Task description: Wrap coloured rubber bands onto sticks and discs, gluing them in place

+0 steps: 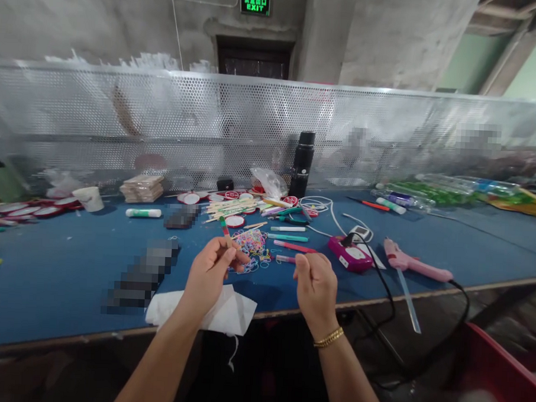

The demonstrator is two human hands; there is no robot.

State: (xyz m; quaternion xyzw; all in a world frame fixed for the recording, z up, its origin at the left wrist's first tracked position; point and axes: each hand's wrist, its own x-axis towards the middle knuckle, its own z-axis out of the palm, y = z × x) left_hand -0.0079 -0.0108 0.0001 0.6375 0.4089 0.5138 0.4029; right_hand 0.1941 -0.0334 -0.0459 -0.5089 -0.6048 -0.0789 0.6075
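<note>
My left hand (211, 271) is closed around a thin wooden stick (225, 230) with a red and green band near its upper end, held above the blue table (70, 263). My right hand (315, 283) is pinched shut close to it on the right, and what it holds is too small to make out. Just beyond both hands lies a pile of small coloured rubber bands (252, 245). Under my left wrist sits a white cloth (227, 312) at the table's front edge.
A pink glue gun (414, 265) with a black cable lies at right, beside a magenta device (350, 255). Pens, sticks (232, 207), round red badges and a black flask (302, 164) stand further back. A perforated metal screen (165, 119) closes the far side. A red bin (504, 371) sits below right.
</note>
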